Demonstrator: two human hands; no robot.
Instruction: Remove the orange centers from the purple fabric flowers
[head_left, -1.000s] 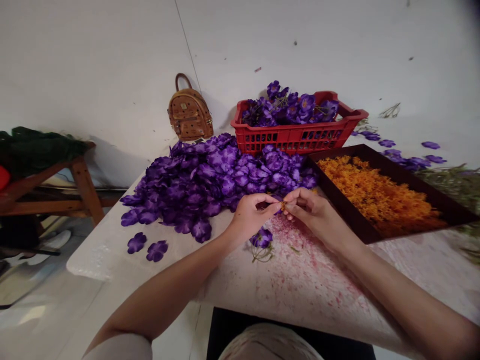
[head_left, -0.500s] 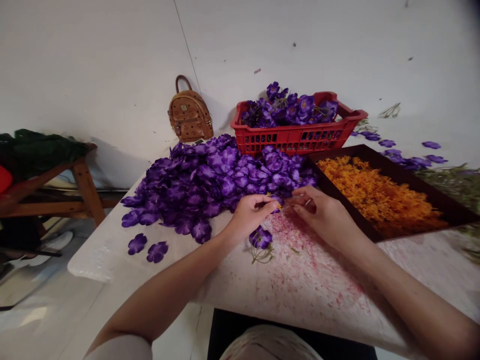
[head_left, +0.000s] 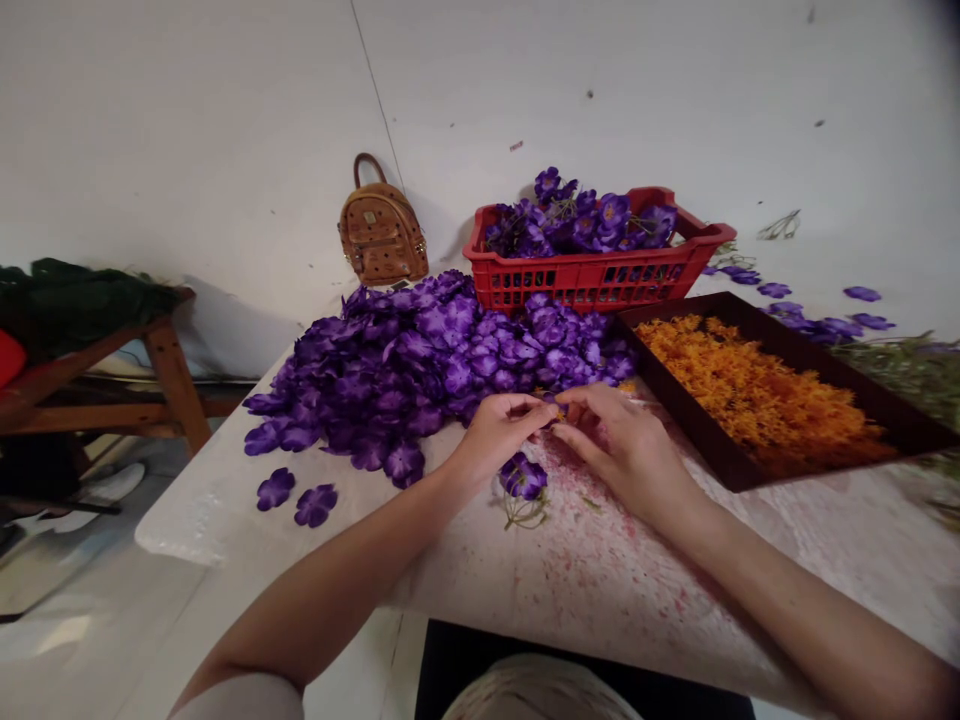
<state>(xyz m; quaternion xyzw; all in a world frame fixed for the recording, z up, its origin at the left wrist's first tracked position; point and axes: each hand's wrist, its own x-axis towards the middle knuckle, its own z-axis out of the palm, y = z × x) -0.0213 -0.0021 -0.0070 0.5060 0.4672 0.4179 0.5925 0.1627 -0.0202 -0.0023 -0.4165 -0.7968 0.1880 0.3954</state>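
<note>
My left hand [head_left: 501,432] pinches a small purple flower with an orange centre [head_left: 559,410], just in front of a large heap of purple petals [head_left: 390,370]. The fingertips of my right hand [head_left: 619,440] close on the same flower from the other side; most of it is hidden between the fingers. On the table below my hands lies a purple flower with green stems [head_left: 523,477]. To the right of my right hand, a dark tray [head_left: 694,425] holds orange flower centres [head_left: 757,390].
A red basket [head_left: 570,280] of purple flowers stands behind the heap, beside a brown backpack [head_left: 382,235] against the wall. Two loose petals [head_left: 315,505] lie at the table's left. Green stems [head_left: 907,365] are at the far right, a wooden bench [head_left: 176,380] at far left.
My right hand has moved left, and its fingertips now meet my left hand at the flower. My left hand has barely moved.
</note>
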